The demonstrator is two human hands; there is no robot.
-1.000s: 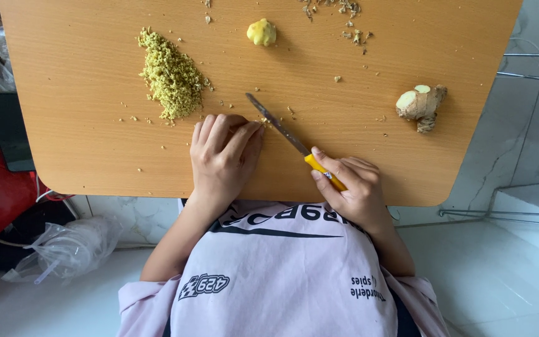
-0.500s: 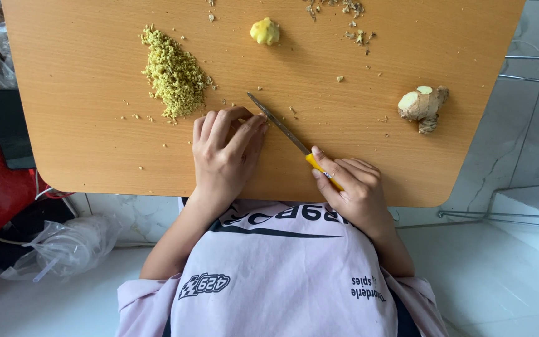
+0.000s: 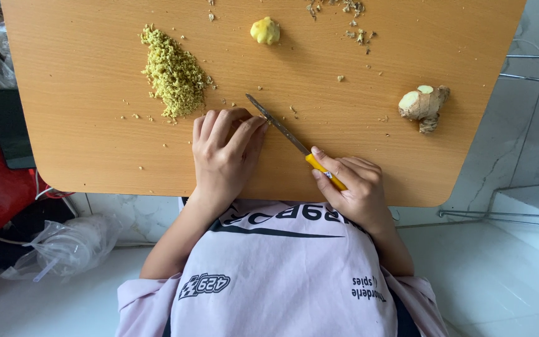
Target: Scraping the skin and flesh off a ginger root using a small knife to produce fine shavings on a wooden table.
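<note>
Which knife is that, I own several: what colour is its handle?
Yellow handle, gripped in the right hand; head view.

This looks like a home, where food is prepared on a small wooden table (image 3: 95, 137) standing on a pale tiled floor (image 3: 519, 274). At 11 o'clock lies a heap of chopped ginger (image 3: 173, 72), at 3 o'clock a ginger root (image 3: 422, 103). At 8 o'clock, plastic bags (image 3: 63, 246) lie on the floor.

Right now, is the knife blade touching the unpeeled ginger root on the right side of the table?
No, the knife lies by the left hand, well apart from the ginger root.
</note>
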